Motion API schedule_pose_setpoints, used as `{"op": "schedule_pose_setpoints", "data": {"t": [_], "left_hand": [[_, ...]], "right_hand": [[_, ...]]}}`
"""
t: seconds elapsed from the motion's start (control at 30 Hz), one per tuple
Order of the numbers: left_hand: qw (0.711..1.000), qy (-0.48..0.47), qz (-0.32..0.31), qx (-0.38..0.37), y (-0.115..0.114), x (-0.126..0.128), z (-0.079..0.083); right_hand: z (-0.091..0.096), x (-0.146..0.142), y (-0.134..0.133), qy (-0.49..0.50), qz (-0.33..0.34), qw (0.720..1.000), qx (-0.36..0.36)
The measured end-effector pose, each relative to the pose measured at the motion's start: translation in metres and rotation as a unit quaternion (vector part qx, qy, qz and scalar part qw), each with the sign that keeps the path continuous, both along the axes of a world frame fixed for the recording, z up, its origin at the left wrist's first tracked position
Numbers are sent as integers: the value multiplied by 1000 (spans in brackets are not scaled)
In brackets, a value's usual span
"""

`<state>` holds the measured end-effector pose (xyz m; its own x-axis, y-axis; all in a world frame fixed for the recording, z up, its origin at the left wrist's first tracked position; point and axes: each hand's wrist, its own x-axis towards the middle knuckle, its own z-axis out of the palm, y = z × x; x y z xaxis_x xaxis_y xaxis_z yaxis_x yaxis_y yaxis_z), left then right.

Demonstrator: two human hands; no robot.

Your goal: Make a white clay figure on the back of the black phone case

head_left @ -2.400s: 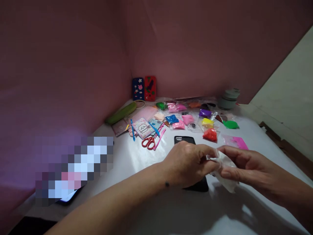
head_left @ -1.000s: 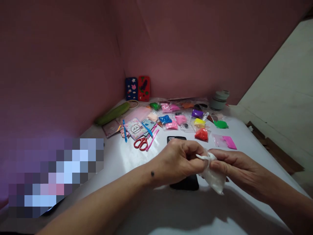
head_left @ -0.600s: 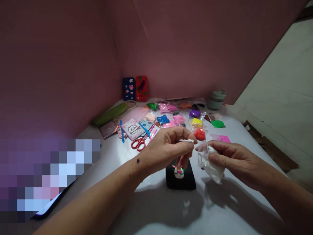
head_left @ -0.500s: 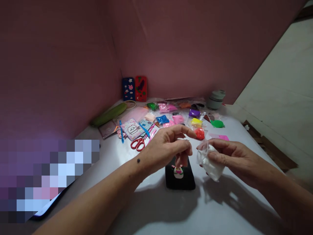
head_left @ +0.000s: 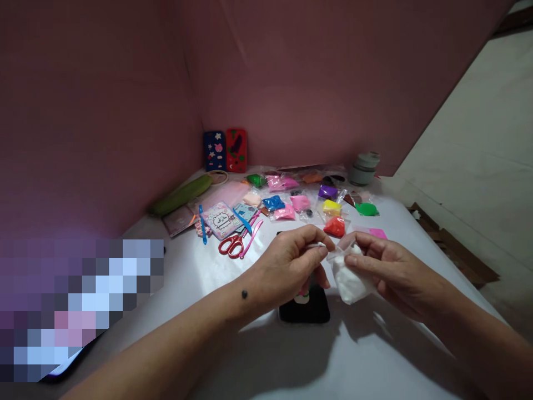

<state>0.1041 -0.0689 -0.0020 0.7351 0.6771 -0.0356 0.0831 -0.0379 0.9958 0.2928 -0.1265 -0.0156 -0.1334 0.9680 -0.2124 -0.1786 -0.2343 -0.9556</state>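
My right hand [head_left: 385,266] grips a clear plastic bag of white clay [head_left: 352,280], pinched between thumb and fingers near its top. Close to the bag's mouth, my left hand [head_left: 297,258] has thumb and forefinger pressed together, with a small white piece [head_left: 316,245] showing between them. Whether these fingertips also hold the bag's edge, I cannot tell. Beneath my left hand lies a black phone case [head_left: 306,311], bearing a white figure with pink and green details [head_left: 302,296], partly covered by the fingers.
Several bags of coloured clay, among them red [head_left: 334,226], yellow [head_left: 332,208] and blue [head_left: 273,203], lie beyond my hands. Red scissors [head_left: 231,246] and blue tools are to their left. Two decorated cases [head_left: 236,151] lean against the pink wall. A blurred-out screen stands at left.
My left hand has moved from over the phone case to the bag's mouth, its fingers drawing together. The bag has shifted slightly left in my right hand.
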Motion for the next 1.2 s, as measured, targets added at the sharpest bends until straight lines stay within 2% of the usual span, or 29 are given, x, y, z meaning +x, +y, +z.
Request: {"op": "schedule_pose_setpoints", "data": {"t": [0.13,0.2,0.3,0.4,0.47,0.53,0.83,0.93,1.0,1.03,1.1,1.13,1.17,1.2], "left_hand": [[999,3,-25,45,-1,-2,-2],[997,-3,-44,68,-3,-2,-2],[996,-23,-64,54,-5,0,-2],[1000,-24,-12,11,-4,1,1],[999,-18,42,5,-2,1,2],[997,-27,69,1,2,1,3],[986,-125,55,-90,7,1,2],[984,-134,59,-103,5,2,3],[983,-136,67,-105,4,3,4],[983,-135,70,-104,4,4,4],[984,-130,69,-97,2,5,2],[985,-129,67,-89,2,5,1],[987,-126,66,-69,1,6,-1],[990,-119,69,-31,-1,6,-4]], "right_hand": [[1,-4,-1,14,-6,1000,-11],[2,-6,-4,19,14,999,-23],[4,-8,-6,18,46,998,-32],[4,-4,-4,3,14,999,-37],[4,2,1,-14,-14,999,-43],[3,9,5,-27,-33,998,-55],[1,25,12,-23,-33,994,-103],[-2,25,17,-91,-60,993,-44],[-3,21,16,-197,-119,972,53],[-2,18,14,-260,-160,945,120],[0,9,5,-359,-230,874,235],[2,5,0,-370,-245,854,270],[4,0,-6,-355,-226,869,261],[5,-4,-10,-319,-193,899,228]]}}
